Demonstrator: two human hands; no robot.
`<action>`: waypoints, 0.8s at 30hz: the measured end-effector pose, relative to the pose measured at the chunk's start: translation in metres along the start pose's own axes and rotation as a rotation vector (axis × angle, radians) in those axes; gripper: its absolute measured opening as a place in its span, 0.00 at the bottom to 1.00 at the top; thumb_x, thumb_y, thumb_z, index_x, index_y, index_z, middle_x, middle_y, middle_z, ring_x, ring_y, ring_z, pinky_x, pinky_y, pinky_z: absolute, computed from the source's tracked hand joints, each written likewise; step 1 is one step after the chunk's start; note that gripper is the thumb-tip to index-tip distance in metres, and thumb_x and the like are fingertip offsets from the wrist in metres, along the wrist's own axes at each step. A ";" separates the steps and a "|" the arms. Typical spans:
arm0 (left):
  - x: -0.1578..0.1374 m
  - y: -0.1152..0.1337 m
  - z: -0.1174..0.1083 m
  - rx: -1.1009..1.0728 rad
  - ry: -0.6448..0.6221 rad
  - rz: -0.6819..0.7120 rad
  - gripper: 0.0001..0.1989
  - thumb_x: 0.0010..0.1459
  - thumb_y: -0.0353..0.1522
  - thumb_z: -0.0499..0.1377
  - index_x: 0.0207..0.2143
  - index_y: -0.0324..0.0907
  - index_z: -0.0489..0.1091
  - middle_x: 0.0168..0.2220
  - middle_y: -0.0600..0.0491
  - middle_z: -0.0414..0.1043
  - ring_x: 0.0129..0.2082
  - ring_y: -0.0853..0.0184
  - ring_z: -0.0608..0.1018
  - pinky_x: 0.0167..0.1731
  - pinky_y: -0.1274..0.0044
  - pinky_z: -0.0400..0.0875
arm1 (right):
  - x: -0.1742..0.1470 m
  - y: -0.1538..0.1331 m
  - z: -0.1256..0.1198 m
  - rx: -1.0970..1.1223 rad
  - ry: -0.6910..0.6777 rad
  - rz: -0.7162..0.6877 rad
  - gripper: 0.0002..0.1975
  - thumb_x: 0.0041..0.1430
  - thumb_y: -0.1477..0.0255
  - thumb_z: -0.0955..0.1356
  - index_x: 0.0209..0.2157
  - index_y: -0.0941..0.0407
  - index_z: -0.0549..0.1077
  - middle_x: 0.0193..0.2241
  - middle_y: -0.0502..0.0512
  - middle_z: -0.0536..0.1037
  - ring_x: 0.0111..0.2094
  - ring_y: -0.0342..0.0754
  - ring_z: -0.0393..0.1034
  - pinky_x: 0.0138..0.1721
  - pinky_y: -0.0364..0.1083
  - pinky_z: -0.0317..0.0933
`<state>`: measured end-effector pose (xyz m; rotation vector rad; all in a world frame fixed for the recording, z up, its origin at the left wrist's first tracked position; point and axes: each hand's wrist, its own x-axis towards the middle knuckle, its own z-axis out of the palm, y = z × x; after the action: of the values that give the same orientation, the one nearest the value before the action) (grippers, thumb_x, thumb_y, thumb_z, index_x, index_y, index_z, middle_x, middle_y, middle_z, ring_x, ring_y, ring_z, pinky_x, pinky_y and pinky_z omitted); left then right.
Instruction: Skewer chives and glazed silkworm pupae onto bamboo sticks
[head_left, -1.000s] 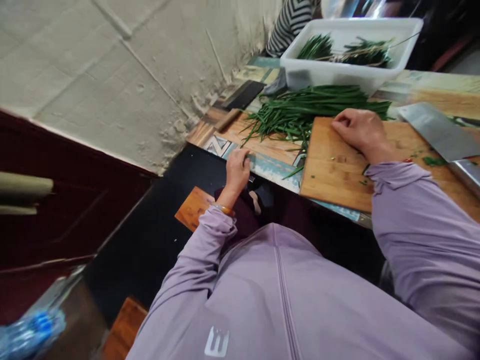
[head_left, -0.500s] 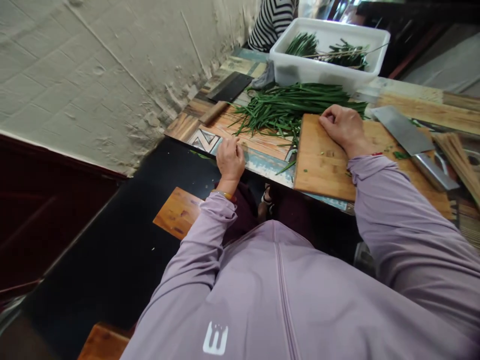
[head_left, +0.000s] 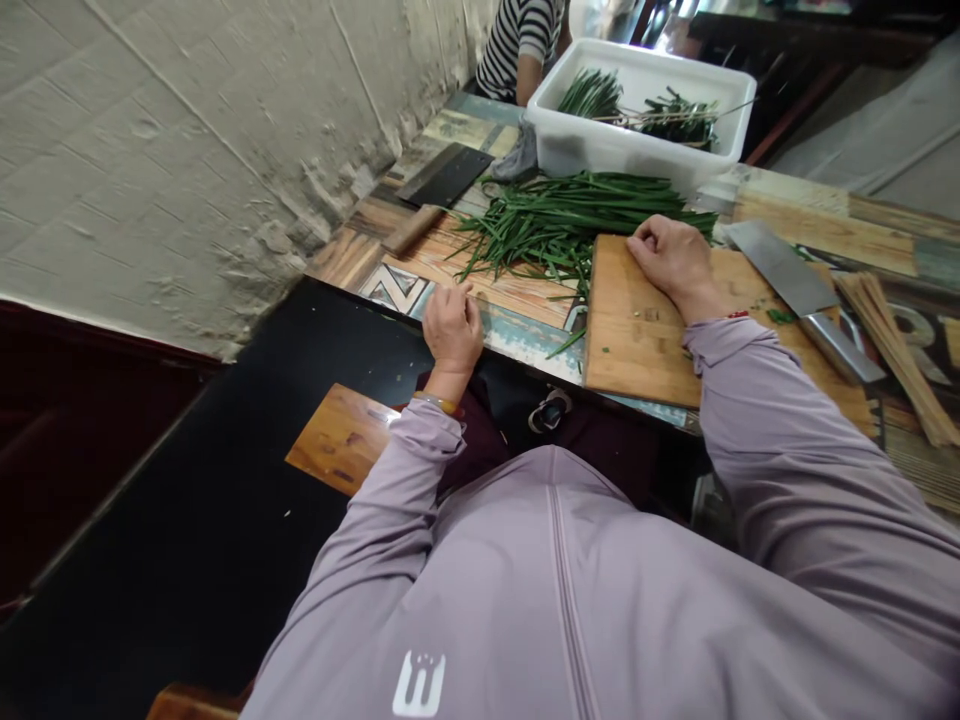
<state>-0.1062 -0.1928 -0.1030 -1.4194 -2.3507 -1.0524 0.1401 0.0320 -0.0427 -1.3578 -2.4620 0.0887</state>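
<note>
My left hand (head_left: pixel 451 328) rests at the table's near edge, fingers curled in, with nothing showing in them. My right hand (head_left: pixel 673 262) lies as a loose fist on the wooden cutting board (head_left: pixel 637 345), near its far edge; no object shows in it. Just beyond the board, a pile of long green garlic chives (head_left: pixel 574 215) is spread on the table. To the right of my right hand, a cleaver (head_left: pixel 787 270) with a metal handle lies across the board. Small green bits (head_left: pixel 781 316) are scattered by the blade.
A white plastic tub (head_left: pixel 637 155) with more greens stands behind the pile. A second, dark-bladed cleaver (head_left: pixel 446 178) lies at the left near the wall. Wooden sticks (head_left: pixel 892 350) lie at the right. A person in a striped top (head_left: pixel 517 50) is at the far end. A wooden stool (head_left: pixel 337 440) stands below.
The whole view has shifted slightly, with the table and tub now a little further left. A bare forearm of the person in stripes has come into sight. Both my hands keep their places.
</note>
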 end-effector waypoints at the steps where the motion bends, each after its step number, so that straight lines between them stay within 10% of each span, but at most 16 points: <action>1: 0.000 0.000 0.000 0.003 0.000 0.003 0.14 0.66 0.30 0.49 0.47 0.40 0.72 0.40 0.44 0.71 0.45 0.58 0.73 0.49 0.69 0.63 | 0.000 0.000 0.000 0.007 0.004 -0.001 0.13 0.67 0.66 0.64 0.41 0.59 0.76 0.37 0.58 0.80 0.34 0.46 0.67 0.33 0.46 0.50; 24: -0.003 -0.003 -0.007 0.102 0.028 0.070 0.14 0.67 0.30 0.48 0.44 0.40 0.74 0.36 0.46 0.72 0.39 0.60 0.73 0.42 0.71 0.65 | -0.001 -0.003 0.001 0.031 -0.029 -0.020 0.10 0.66 0.66 0.65 0.40 0.56 0.76 0.37 0.59 0.81 0.34 0.50 0.70 0.31 0.46 0.49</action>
<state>-0.1090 -0.2004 -0.1006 -1.4303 -2.2825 -0.9146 0.1380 0.0299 -0.0437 -1.3273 -2.4873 0.1426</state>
